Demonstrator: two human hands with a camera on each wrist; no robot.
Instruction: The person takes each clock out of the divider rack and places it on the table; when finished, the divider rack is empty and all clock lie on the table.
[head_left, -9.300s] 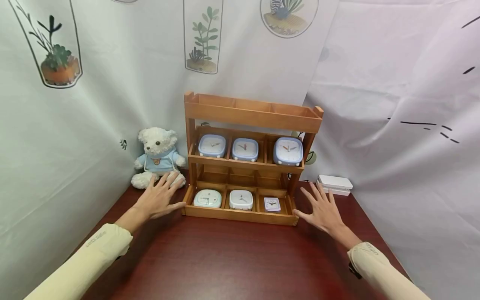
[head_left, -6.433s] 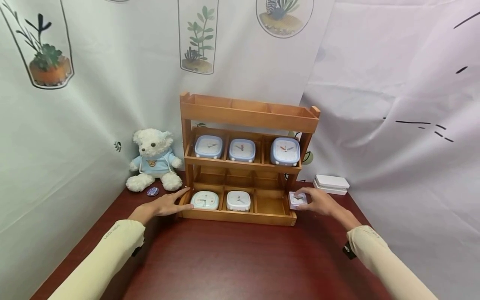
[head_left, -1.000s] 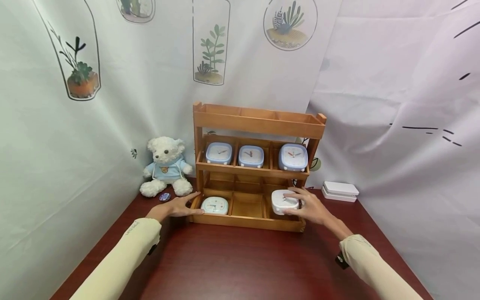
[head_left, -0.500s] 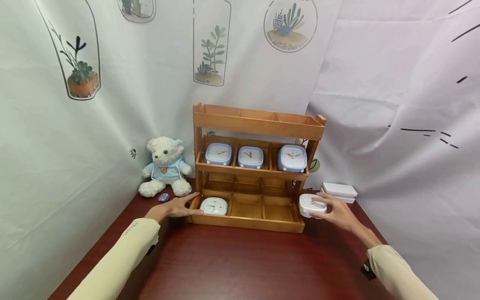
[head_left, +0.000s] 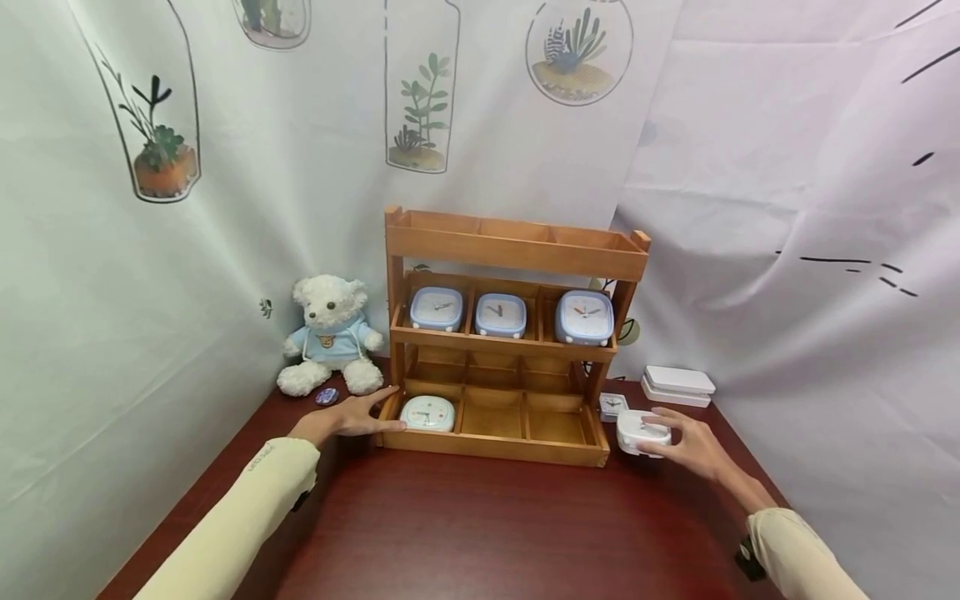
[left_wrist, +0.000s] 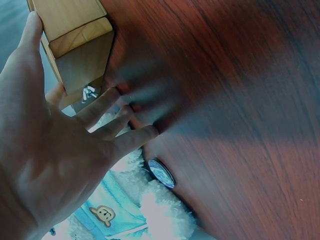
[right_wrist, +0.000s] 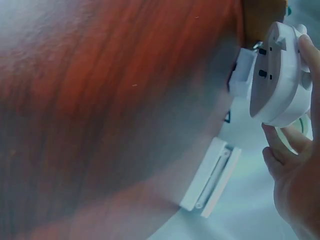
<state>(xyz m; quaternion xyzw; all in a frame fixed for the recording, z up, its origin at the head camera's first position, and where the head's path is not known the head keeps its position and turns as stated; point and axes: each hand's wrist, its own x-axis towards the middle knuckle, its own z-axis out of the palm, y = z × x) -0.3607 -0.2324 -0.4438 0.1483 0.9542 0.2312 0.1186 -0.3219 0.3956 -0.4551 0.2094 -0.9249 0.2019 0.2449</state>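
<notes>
My right hand (head_left: 697, 450) grips a white alarm clock (head_left: 642, 432) by its right side, just right of the rack's lower tier. The right wrist view shows that clock's underside (right_wrist: 272, 75) tilted toward the camera, fingers and thumb around its edge. A small pale purple clock (head_left: 612, 406) stands beside the rack, behind the held one. My left hand (head_left: 348, 415) rests at the left end of the wooden rack (head_left: 491, 447), thumb and forefinger at its edge, the other fingers spread (left_wrist: 135, 137) outside. A mint-green clock (head_left: 427, 413) sits in the lower left compartment.
Three blue clocks, one of them a right-hand clock (head_left: 584, 317), fill the middle tier. A white teddy bear (head_left: 330, 333) in a blue hoodie and a round purple badge (head_left: 327, 397) are at left. White boxes (head_left: 678, 386) stand at back right. Fabric walls enclose the table (head_left: 480, 525).
The small purple clock went from the lower right compartment to the table. The white clock left the lower middle compartment and moved right, then nearer, in my right hand. My left hand stayed at the rack.
</notes>
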